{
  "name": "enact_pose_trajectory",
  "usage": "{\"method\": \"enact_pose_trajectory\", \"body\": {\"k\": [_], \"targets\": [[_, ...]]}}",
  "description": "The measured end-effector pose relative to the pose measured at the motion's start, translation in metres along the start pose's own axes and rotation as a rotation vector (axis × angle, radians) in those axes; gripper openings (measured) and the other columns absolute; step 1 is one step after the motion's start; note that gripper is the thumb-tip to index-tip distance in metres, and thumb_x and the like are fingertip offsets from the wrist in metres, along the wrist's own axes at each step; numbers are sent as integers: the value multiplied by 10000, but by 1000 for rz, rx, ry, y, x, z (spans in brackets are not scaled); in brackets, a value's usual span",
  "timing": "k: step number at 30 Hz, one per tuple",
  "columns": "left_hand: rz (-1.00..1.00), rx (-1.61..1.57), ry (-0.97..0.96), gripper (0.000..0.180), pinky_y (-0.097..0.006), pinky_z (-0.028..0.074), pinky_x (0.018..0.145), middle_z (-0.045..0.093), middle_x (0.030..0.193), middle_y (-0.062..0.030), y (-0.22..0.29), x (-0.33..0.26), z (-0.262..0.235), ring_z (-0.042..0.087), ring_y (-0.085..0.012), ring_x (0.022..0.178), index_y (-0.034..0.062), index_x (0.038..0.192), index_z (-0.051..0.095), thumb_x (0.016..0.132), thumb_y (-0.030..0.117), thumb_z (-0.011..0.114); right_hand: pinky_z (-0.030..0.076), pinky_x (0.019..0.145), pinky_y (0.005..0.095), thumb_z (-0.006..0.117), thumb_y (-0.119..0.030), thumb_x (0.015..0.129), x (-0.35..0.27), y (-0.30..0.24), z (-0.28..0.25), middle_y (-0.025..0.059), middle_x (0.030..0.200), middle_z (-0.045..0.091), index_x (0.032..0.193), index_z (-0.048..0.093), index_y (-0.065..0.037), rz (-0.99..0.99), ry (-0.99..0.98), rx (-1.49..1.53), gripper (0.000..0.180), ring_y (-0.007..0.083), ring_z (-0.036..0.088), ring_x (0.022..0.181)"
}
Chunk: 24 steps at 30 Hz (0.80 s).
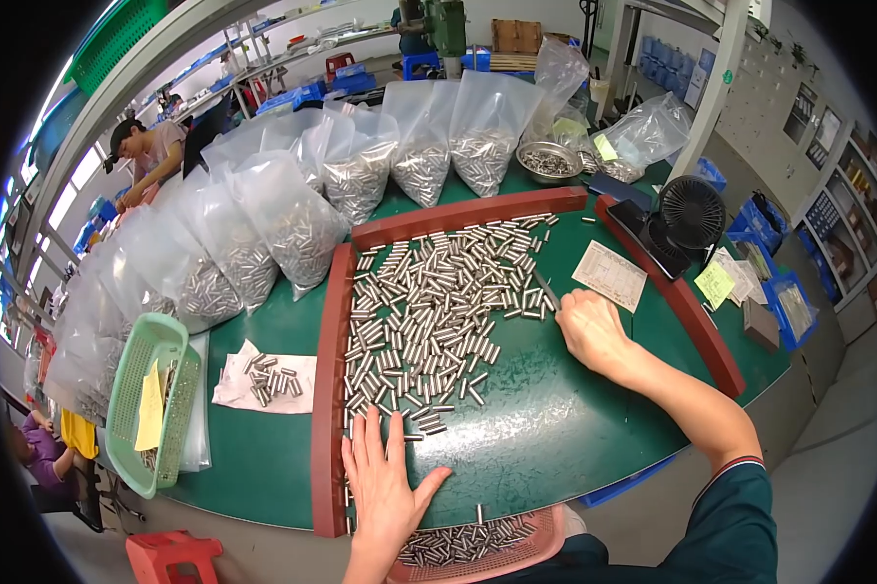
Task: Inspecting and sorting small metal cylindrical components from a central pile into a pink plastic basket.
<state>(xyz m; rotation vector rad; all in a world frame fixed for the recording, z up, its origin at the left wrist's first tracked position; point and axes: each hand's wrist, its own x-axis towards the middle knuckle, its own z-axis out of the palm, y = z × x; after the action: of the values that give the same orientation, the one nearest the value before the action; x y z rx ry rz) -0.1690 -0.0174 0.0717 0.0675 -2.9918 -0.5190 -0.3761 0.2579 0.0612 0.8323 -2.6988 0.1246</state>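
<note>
Filling the middle of the frame, the green bench curves to its near edge at lower centre, with open surface at centre right. Filled clear bags crowd its upper left. Red bars border the left, top and right. Metal pins heap at centre. At lower centre, the left hand spreads flat (empty), fingertips at the heap's edge; the right hand, centre right, curls closed around a thin grey tool.
</note>
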Motion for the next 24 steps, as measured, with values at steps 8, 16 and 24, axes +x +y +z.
{"method": "enact_pose_trajectory", "body": {"k": [8, 16, 24], "targets": [[24, 55, 25, 861, -562, 182, 1092, 348, 1429, -245, -3, 0, -1, 287, -410, 1348, -15, 1379, 373, 769, 500, 695, 498, 592, 485, 586, -21, 743, 27, 27, -6, 213, 740, 615, 707, 577, 33, 121, 192, 18, 66, 374, 633, 713], [40, 49, 40, 878, -544, 207, 1091, 354, 1427, -237, -4, 1, 5, 301, -410, 1337, -12, 1375, 386, 746, 508, 707, 539, 666, 438, 611, 32, 631, 60, 29, 30, 217, 777, 641, 723, 621, 32, 97, 80, -27, 92, 355, 653, 794], [78, 79, 56, 898, -523, 231, 1091, 355, 1429, -241, -4, 7, 5, 310, -404, 1335, -18, 1372, 392, 738, 538, 702, 539, 671, 450, 596, 43, 620, 35, -1, 13, 224, 751, 628, 708, 602, 45, -29, 59, 65, 88, 373, 646, 781]]}}
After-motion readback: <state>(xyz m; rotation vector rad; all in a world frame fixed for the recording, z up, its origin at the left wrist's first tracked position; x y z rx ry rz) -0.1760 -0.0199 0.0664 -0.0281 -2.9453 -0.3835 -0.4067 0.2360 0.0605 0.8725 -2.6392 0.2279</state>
